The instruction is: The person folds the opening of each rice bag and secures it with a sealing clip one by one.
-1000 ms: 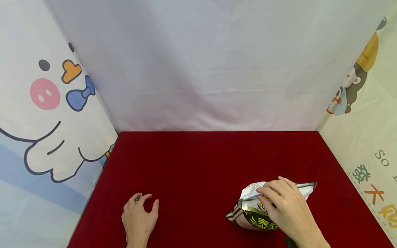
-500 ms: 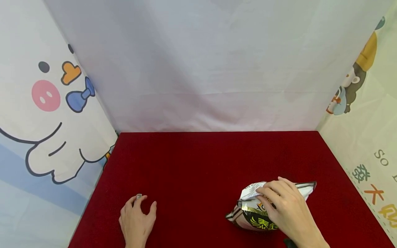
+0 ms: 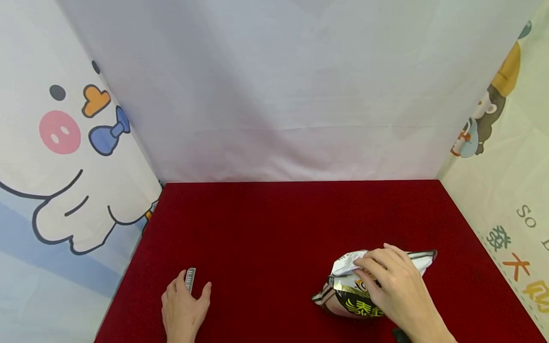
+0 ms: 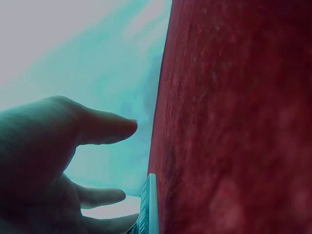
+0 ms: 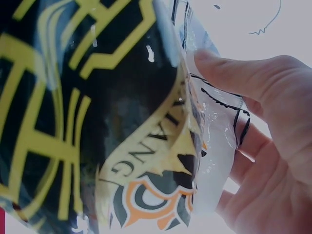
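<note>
Pale cloth [image 3: 296, 95] hangs behind the bag [image 3: 358, 305], which rests on a red table [image 3: 274, 228]. The right hand [image 3: 392, 286] pinches the bag's upper edge between thumb and fingers. Well left of the bag, a grey strip [image 3: 190, 279] is just beside the forefinger of the left hand [image 3: 183, 306], whose fingers are loose, apart from the thumb; whether they touch it, I cannot tell.

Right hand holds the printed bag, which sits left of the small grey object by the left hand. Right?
Wrong side: the printed bag sits to the right of the small grey object, as the head view shows. The rest is correct: the right hand holds the bag, and the object is by the left hand.
</note>
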Demonstrator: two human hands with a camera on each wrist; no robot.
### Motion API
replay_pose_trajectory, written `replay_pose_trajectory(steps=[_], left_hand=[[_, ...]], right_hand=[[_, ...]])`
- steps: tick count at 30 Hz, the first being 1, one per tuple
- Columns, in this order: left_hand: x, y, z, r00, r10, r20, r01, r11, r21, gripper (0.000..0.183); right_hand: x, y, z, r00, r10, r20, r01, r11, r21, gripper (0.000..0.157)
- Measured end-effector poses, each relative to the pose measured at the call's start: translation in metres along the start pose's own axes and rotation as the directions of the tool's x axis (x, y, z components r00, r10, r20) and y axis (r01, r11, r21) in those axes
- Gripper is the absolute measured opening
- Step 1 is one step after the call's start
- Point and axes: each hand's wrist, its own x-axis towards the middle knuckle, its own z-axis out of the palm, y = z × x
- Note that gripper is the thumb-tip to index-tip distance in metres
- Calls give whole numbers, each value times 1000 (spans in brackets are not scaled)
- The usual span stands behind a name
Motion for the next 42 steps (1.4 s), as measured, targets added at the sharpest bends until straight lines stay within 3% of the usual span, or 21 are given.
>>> replay_pose_trajectory(steps=[5,15,22,35,42], left_hand=[[3,-5,-6,996,-33,81,31,999,29,90],[11,-22,-24,986,-145,78,138,986,92,73],[13,-33,-38,954,-254,160,234,963,133,80],[11,-37,-48,937,-228,263,185,966,180,82],[6,-27,-47,946,-245,211,214,964,159,77]], right_hand=[[1,0,0,1000,-4,-3,4,1000,-1,55],[1,1,2,1000,-15,-17,15,1000,1,54],[1,1,0,1000,-13,-15,13,1000,-2,55],[-1,1,-1,1000,-2,-6,2,1000,-1,55],[-1,1,-1,1000,-5,-13,5,1000,-4,55]])
